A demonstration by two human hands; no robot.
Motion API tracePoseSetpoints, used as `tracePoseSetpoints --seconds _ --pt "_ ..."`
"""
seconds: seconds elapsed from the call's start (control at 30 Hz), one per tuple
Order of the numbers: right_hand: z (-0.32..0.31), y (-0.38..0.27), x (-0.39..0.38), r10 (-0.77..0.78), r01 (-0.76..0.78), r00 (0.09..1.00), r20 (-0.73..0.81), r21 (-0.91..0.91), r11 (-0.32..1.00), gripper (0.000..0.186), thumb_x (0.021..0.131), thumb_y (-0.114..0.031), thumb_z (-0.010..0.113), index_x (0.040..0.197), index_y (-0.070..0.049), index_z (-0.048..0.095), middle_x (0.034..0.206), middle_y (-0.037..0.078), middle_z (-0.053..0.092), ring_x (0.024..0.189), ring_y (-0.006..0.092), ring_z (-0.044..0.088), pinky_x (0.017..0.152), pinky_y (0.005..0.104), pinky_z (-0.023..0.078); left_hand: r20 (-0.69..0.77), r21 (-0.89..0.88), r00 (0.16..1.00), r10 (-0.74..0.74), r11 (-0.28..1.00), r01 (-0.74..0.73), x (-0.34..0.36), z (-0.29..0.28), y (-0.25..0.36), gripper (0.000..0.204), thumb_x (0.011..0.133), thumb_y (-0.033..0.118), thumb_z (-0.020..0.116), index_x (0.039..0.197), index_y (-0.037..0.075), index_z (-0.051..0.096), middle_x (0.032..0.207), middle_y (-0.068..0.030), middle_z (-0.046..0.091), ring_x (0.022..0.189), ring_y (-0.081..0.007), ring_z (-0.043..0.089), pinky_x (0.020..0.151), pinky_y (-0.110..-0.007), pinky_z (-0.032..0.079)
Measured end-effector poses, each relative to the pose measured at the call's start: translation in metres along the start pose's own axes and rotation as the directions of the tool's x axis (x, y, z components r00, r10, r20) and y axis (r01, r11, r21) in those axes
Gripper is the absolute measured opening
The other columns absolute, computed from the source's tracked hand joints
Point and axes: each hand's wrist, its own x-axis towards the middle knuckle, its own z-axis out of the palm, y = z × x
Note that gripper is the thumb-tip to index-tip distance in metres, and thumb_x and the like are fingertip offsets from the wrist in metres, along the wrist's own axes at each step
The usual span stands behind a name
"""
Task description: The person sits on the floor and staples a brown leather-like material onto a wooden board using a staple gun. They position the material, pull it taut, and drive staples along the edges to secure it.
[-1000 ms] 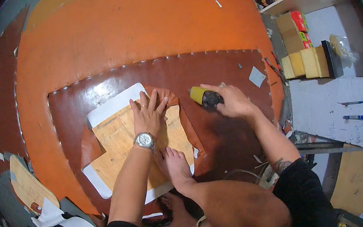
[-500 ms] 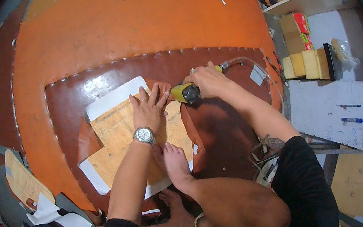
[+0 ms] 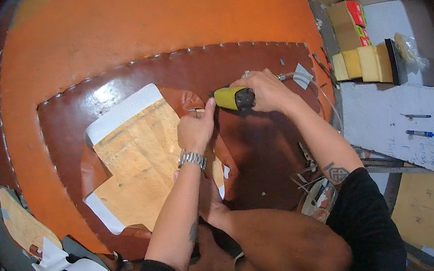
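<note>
A flat wooden panel (image 3: 138, 159) lies on the brown padded surface, with a brown leatherette cover (image 3: 180, 97) around its edges. White-backed flaps (image 3: 126, 115) of that cover show along the sides. My left hand (image 3: 196, 132) is closed at the cover's right edge, thumb pointing up toward the staple gun; its other fingers are mostly hidden. My right hand (image 3: 267, 91) grips a yellow and black staple gun (image 3: 231, 99) just right of the left thumb. A clear air hose (image 3: 321, 91) runs from the gun.
My bare foot (image 3: 214, 208) rests by the panel's near right edge. An orange padded surface (image 3: 154, 23) spreads beyond. On the right, a white board (image 3: 378, 115) holds pens, yellow foam blocks (image 3: 367, 63) and small boxes. Fabric scraps (image 3: 72, 263) lie at the lower left.
My left hand has gone from lying spread on the panel to closing at the cover's edge. The staple gun has moved slightly right and up. The panel appears shifted left in view.
</note>
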Motion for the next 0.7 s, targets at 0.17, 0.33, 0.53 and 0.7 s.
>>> tracePoseSetpoints --seconds 0.17,0.33,0.53,0.7 --pt "0.013 -0.004 -0.008 -0.016 0.016 1.000 0.004 0.027 1.000 0.040 0.080 -0.027 0.078 0.119 -0.020 0.078 0.106 0.012 0.076 0.112 0.0340 0.069 0.093 0.0529 0.047 -0.120 0.051 0.993 0.018 0.999 -0.012 0.017 0.007 -0.008 0.052 0.098 0.052 0.064 0.081 0.005 0.079 0.080 -0.0253 0.073 0.080 -0.0457 0.072 0.073 -0.055 0.056" --pt "0.017 -0.011 -0.002 -0.041 0.041 0.999 0.028 -0.007 0.999 0.042 0.079 -0.027 0.080 0.120 -0.018 0.077 0.108 0.011 0.076 0.114 0.0333 0.068 0.093 0.0515 0.044 -0.227 0.138 0.968 0.104 0.988 -0.074 0.004 0.007 -0.015 0.045 0.102 0.044 0.062 0.085 0.006 0.079 0.076 -0.0241 0.073 0.074 -0.0443 0.072 0.067 -0.053 0.055" --pt "0.013 -0.021 0.007 -0.029 0.028 0.997 0.068 0.011 1.000 0.036 0.079 -0.030 0.079 0.113 -0.016 0.078 0.108 0.012 0.076 0.113 0.0332 0.068 0.092 0.0523 0.045 -0.261 0.255 0.953 0.151 0.963 -0.083 0.002 0.005 -0.019 0.043 0.103 0.044 0.060 0.084 0.009 0.076 0.079 -0.0211 0.074 0.075 -0.0433 0.073 0.067 -0.055 0.056" --pt "0.018 -0.031 0.014 -0.057 0.057 0.997 0.042 0.006 0.998 0.024 0.080 -0.028 0.076 0.099 -0.013 0.078 0.099 0.016 0.076 0.102 0.0390 0.072 0.090 0.0590 0.047 -0.271 0.324 0.947 0.172 0.943 -0.079 0.005 0.008 -0.022 0.043 0.104 0.045 0.058 0.086 0.012 0.078 0.077 -0.0198 0.074 0.073 -0.0425 0.073 0.065 -0.055 0.056"
